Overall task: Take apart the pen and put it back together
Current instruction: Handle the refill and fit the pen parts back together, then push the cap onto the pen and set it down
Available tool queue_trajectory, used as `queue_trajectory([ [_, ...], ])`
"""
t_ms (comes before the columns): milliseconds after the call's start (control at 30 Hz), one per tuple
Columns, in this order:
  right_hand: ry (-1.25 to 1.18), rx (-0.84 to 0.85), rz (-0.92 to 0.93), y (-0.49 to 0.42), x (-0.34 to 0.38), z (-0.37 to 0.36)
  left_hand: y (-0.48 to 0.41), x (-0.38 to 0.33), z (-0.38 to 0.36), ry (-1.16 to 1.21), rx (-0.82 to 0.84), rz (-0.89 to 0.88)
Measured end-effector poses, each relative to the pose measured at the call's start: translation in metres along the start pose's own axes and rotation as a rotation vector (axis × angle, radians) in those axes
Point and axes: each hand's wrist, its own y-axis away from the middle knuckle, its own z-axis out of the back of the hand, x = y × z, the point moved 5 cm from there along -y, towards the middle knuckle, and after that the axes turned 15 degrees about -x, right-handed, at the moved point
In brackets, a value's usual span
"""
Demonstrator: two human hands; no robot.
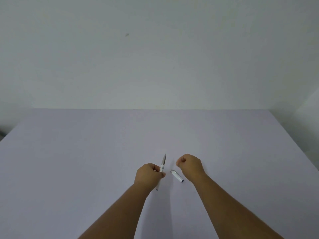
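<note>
My left hand (149, 175) grips a white pen body (162, 165) near its middle, its grey tip pointing up and away from me. Its lower end sticks out below the hand, close to the table. A short white pen cap (177, 176) lies flat on the table between my hands, just left of my right wrist. My right hand (189, 165) hovers to the right of the pen with its fingers curled into a loose fist. I see nothing held in it.
A wide pale lilac table (86, 161) fills the lower half of the view. Its far edge meets a plain white wall (155, 57). The table's right edge runs diagonally at the far right.
</note>
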Motion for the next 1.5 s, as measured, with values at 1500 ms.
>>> queue_trajectory([
  [1500,-0.417,0.336,-0.228,-0.003,0.004,-0.029,-0.002,0.019,-0.031,0.188,0.289,0.201],
])
